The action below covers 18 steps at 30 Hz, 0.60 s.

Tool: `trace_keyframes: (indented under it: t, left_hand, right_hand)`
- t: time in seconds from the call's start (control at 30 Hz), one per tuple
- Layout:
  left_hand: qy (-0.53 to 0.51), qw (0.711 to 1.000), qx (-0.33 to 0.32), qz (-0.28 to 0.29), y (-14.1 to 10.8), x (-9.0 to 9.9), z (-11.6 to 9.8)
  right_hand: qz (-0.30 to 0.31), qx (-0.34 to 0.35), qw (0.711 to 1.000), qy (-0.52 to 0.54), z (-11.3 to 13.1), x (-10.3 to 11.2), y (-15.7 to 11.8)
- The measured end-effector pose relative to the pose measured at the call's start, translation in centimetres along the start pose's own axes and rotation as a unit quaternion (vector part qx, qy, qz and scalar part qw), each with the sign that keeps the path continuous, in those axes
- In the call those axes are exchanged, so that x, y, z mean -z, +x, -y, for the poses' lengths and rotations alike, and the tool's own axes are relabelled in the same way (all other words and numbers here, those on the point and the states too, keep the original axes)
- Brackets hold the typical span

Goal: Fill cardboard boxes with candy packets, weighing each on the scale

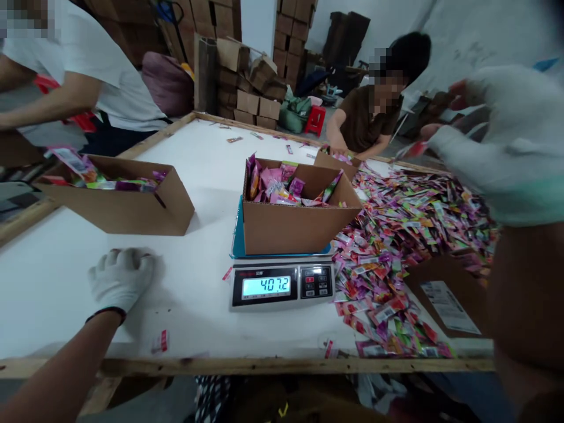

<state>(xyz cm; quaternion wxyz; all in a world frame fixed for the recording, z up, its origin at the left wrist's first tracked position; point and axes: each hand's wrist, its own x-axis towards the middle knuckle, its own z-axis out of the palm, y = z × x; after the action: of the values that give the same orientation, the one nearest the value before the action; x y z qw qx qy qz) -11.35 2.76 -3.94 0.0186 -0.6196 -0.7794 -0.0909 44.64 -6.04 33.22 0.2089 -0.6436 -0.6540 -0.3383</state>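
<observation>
Sachets (392, 220) heaped beside scale (264, 288), carton (291, 230) on it (mouth upward), long axis left-to-right, left hand (121, 276) spread flat, right hand (462, 144), hold unclear

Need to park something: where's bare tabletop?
Free: tabletop between left carton and scale; also between left hand and scale, bar a scrap beside it. Crowded: right of the scale, under heaped sachets and labelled cardboard.
</observation>
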Motion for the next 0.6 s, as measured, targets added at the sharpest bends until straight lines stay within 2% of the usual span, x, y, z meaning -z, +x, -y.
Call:
trace_keyframes:
  t: [0.1,0.23,0.33,0.43,0.6]
  left_hand:
    - [0.001,1.0,-0.001,0.003,-0.1,0.1,-0.1]
    - [-0.001,1.0,0.003,0.001,-0.1,0.2,-0.3]
    - [-0.002,1.0,0.002,0.002,-0.2,0.4,-0.4]
    - [-0.001,1.0,0.002,0.003,-0.3,0.5,-0.3]
    - [-0.001,1.0,0.003,-0.001,-0.1,0.4,0.2]
  right_hand:
    - [0.009,0.066,0.991,0.117,2.3,-1.9,0.3]
    - [0.098,0.149,0.962,0.205,7.3,-6.0,2.4]
    - [0.181,0.173,0.947,0.2,10.7,-9.1,3.7]
    - [0.21,0.182,0.949,0.147,12.8,-11.1,4.3]
    - [0.222,0.192,0.947,0.127,13.6,-11.4,4.4]
